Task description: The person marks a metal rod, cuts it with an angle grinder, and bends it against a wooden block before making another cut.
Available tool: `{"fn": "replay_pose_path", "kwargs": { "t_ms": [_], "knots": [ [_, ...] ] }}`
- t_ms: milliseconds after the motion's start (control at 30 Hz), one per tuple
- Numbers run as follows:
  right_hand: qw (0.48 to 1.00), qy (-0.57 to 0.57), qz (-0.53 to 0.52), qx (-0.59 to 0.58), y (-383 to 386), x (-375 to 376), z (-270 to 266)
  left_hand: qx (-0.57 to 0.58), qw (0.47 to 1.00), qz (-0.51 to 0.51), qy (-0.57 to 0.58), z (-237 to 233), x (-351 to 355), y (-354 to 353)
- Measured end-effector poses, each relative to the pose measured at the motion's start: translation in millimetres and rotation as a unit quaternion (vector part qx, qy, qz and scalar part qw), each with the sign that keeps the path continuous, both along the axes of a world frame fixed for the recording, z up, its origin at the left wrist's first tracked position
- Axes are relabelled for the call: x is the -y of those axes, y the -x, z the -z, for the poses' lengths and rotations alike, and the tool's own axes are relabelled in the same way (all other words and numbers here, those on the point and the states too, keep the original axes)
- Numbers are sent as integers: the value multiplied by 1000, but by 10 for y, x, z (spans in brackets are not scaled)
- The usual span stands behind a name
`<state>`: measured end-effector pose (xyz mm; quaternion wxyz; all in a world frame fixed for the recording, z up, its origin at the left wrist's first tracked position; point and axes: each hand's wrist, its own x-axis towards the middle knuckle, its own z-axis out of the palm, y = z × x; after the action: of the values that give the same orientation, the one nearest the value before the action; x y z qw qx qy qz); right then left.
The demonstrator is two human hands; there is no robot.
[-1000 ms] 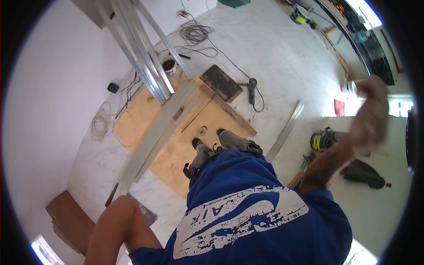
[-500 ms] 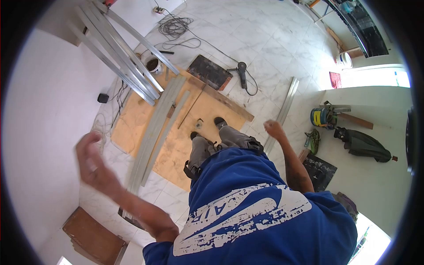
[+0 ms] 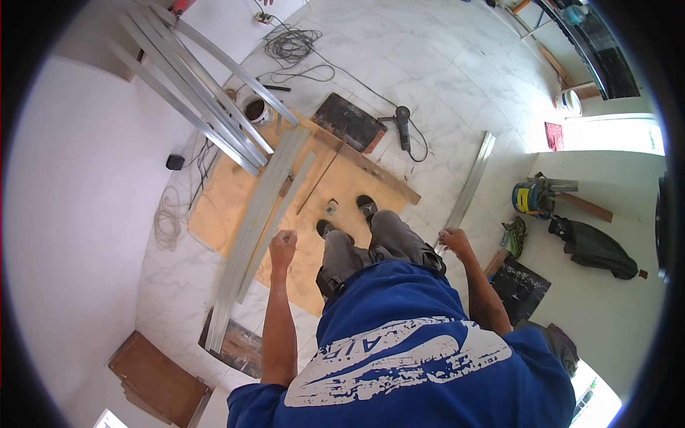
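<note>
head view: the left hand (image 3: pixel 283 247) hangs in front of the waist, its fingers curled into a loose fist, appearing beside the narrower metal profile (image 3: pixel 295 189). the right hand (image 3: pixel 457 242) is on the other side, fingers bent inward, seen against the near end of the metal channel (image 3: pixel 474 171) lying on the tiled floor (image 3: pixel 428 64); whether it grasps anything, i cannot tell. the narrower profile lies on the plywood sheet (image 3: pixel 221 192), alongside the longer metal profiles (image 3: pixel 265 192), which run past the sheet's near edge. more metal studs (image 3: pixel 196 85) slope down to the sheet's far left. beyond the wooden plank (image 3: pixel 378 175) along the sheet's edge lie a dark board (image 3: pixel 349 121) and a corded angle grinder (image 3: pixel 403 127).
</note>
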<state>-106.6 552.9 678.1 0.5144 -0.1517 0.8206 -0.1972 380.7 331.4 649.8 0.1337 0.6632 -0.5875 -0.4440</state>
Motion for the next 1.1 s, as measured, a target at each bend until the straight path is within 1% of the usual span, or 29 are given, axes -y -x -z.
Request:
{"fn": "replay_pose_path", "kwargs": {
  "t_ms": [67,133,167,200,267,367,467,500,567,633,667,767,833,867,967,1033,1067,1100],
  "knots": [
    [1000,13,5,-7,58,85,-21,19,998,22,-53,360,-142,-59],
    [999,30,-8,9,165,135,92,-6,993,-23,-114,624,-305,-174],
    [999,41,-17,16,256,173,210,-21,989,-47,-141,603,-345,-145],
    [999,43,-14,28,329,209,334,-30,981,-100,-166,575,-405,-92],
    [999,14,-26,40,483,374,405,-46,955,-200,-214,421,-480,45],
    [997,25,-67,33,729,618,606,-57,945,-235,-220,375,-485,256],
    [998,23,-57,19,903,870,625,-72,940,-259,-208,345,-345,482],
    [998,40,-41,26,928,949,616,-74,946,-239,-204,334,-289,548],
    [997,50,-44,26,959,1023,646,-82,960,-199,-182,404,-15,646],
    [997,65,-30,29,926,1143,701,-51,971,-168,-164,415,358,844],
    [997,66,-16,33,886,1141,706,-33,975,-152,-160,421,492,940],
    [996,65,12,56,784,1033,787,-27,990,-77,-119,524,965,1205],
    [996,60,22,57,732,915,787,-45,990,-57,-122,619,1240,1387],
    [997,54,18,47,708,847,804,-56,990,-47,-121,692,1393,1474],
    [994,44,82,50,617,675,754,-16,997,25,-67,1162,1751,1654],
    [992,27,113,41,605,709,701,25,996,77,-44,1409,2040,1807],
    [993,38,109,35,605,759,739,46,993,101,-41,1542,2089,1865],
    [993,43,105,30,572,774,786,95,988,106,-52,1698,2175,1908]
  ]
}}
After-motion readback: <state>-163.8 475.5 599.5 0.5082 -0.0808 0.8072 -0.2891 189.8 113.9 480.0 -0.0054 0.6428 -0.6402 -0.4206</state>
